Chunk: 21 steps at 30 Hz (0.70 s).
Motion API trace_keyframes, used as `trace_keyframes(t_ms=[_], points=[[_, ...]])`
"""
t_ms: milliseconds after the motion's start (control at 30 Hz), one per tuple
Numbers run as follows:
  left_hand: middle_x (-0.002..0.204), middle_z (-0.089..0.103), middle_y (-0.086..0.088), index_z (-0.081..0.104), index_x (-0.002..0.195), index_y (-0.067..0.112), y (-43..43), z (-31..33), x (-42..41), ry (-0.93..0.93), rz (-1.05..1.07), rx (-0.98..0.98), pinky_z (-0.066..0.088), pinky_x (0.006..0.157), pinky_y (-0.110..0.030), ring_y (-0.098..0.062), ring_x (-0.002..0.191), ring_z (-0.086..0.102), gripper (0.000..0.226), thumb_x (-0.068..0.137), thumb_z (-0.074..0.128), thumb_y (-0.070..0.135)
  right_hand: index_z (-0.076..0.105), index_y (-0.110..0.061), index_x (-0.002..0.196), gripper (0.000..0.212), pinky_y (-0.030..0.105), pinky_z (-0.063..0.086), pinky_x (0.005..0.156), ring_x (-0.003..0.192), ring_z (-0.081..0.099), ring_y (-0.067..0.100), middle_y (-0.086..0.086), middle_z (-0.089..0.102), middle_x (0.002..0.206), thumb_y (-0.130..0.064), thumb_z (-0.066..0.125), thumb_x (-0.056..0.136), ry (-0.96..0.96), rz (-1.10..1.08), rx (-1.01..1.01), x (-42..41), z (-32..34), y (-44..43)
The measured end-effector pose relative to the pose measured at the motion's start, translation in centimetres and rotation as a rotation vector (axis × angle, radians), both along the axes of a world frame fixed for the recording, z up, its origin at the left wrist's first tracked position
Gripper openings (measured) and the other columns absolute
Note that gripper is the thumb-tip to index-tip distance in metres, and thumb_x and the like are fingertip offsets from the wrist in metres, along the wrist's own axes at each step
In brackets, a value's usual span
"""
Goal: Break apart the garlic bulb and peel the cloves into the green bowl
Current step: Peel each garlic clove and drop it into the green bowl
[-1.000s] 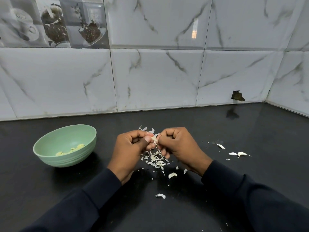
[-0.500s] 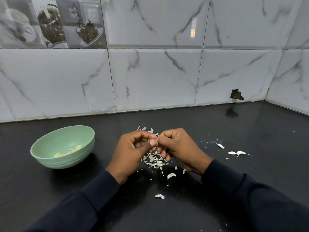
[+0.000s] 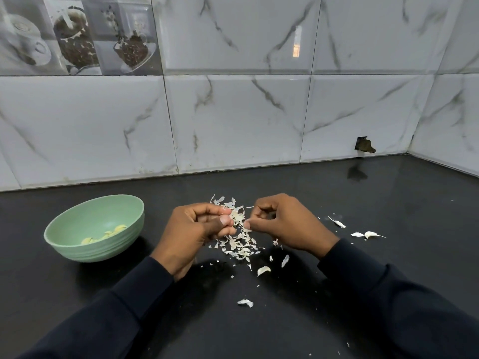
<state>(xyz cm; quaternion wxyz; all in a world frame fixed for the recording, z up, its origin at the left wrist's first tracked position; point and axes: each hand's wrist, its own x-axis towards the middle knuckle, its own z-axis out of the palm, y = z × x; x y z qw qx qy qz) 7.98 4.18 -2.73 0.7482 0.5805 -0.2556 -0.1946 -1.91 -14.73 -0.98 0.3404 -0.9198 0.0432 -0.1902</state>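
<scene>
The job looks partly done. A few peeled cloves (image 3: 114, 230) already lie in the green bowl (image 3: 103, 251), which sits on the desk (image 3: 388, 198) at nine o'clock from the hands. No whole bulb is in sight, so the breaking-apart seems finished. A heap of papery skins (image 3: 238, 246) covers the desk just below and between the hands.

The left hand (image 3: 191, 234) has a tight grip, thumb and curled fingers pinching a pale clove (image 3: 236, 216) at its tips. The right hand (image 3: 287, 226) is just beside it at three o'clock, its grip also closed, thumb against forefinger on what appears to be a shred of skin (image 3: 246, 230) pulled off that clove.

Still to do, by my reckoning: finish this clove, drop it in the bowl, then peel the loose cloves (image 3: 370, 234) lying farther out at three o'clock.

The held clove is mostly hidden by fingers and blends with the skins behind it, so how bare it is cannot be told. A pale piece (image 3: 263, 270) at six o'clock could be clove or husk. The count in the bowl is unclear.
</scene>
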Motion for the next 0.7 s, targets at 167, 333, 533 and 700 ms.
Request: trace_keyframes(t_ms=[167, 333, 533, 700], points=[[0.081, 0.069, -0.032, 0.065, 0.088, -0.002, 0.1, 0.3, -0.2, -0.037, -0.013, 0.025, 0.061, 0.069, -0.029, -0.031, 0.068, 0.074, 0.027, 0.067, 0.082, 0.005, 0.073, -0.025, 0.108, 0.027, 0.031, 0.058, 0.069, 0.077, 0.069, 0.018, -0.003, 0.074, 0.093, -0.008, 0.079, 0.087, -0.183, 0.164, 0.194, -0.1, 0.1, 0.9], [0.073, 0.072, -0.020, 0.067, 0.087, -0.007, 0.0, 0.1, -0.4, -0.104, 0.001, 0.048, 0.059, 0.062, -0.023, -0.023, 0.062, 0.071, 0.015, 0.077, 0.078, -0.004, 0.067, -0.016, 0.109, 0.027, 0.039, 0.061, 0.078, 0.081, 0.072, 0.019, 0.002, 0.075, 0.091, -0.003, 0.077, 0.088, -0.245, 0.214, 0.164, -0.4, 0.0, 2.0], [0.075, 0.074, -0.019, 0.075, 0.090, -0.005, -0.6, -0.3, -0.8, -0.159, 0.091, 0.016, 0.055, 0.059, -0.020, -0.017, 0.062, 0.068, 0.010, 0.080, 0.077, -0.005, 0.064, -0.009, 0.103, 0.023, 0.027, 0.059, 0.070, 0.070, 0.070, 0.015, 0.006, 0.073, 0.085, 0.005, 0.073, 0.086, -0.268, 0.156, 0.217, -0.4, -0.3, 2.8], [0.080, 0.076, -0.016, 0.077, 0.090, -0.001, -0.9, -0.3, -1.6, -0.213, 0.113, -0.003, 0.055, 0.063, -0.019, -0.015, 0.067, 0.070, 0.014, 0.077, 0.077, -0.008, 0.062, -0.014, 0.099, 0.024, 0.050, 0.063, 0.078, 0.074, 0.076, 0.027, 0.011, 0.075, 0.083, 0.001, 0.074, 0.085, -0.255, 0.064, 0.345, -0.1, -0.5, 2.8]])
